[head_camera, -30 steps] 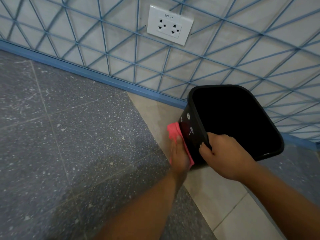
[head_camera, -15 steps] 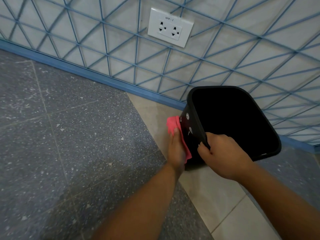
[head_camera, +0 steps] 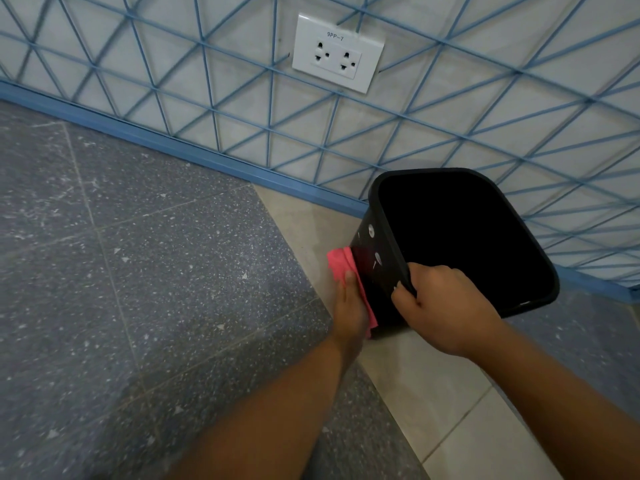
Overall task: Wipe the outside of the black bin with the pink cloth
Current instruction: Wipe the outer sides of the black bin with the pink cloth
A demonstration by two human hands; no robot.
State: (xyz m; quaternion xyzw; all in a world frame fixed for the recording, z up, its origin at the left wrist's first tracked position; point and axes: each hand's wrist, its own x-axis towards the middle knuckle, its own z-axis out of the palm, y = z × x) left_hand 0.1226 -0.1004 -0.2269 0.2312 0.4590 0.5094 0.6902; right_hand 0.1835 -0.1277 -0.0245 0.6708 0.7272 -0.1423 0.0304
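Note:
The black bin (head_camera: 374,271) stands on the floor by the wall, tilted, its open mouth facing up toward me. Small pale marks dot its left outer side. My left hand (head_camera: 349,306) presses the pink cloth (head_camera: 341,263) flat against that left side, low down, fingers straight. The cloth sticks out above my fingertips and along the bin wall. My right hand (head_camera: 443,306) grips the bin's near rim, fingers curled over the edge.
A wall with a blue line pattern and blue skirting runs behind the bin. A white double power socket (head_camera: 337,53) sits on it above. The floor is grey speckled tile at left and beige tile (head_camera: 426,393) under the bin.
My left hand and the pink cloth have slid a little along the bin's left side. My right hand keeps its grip on the rim.

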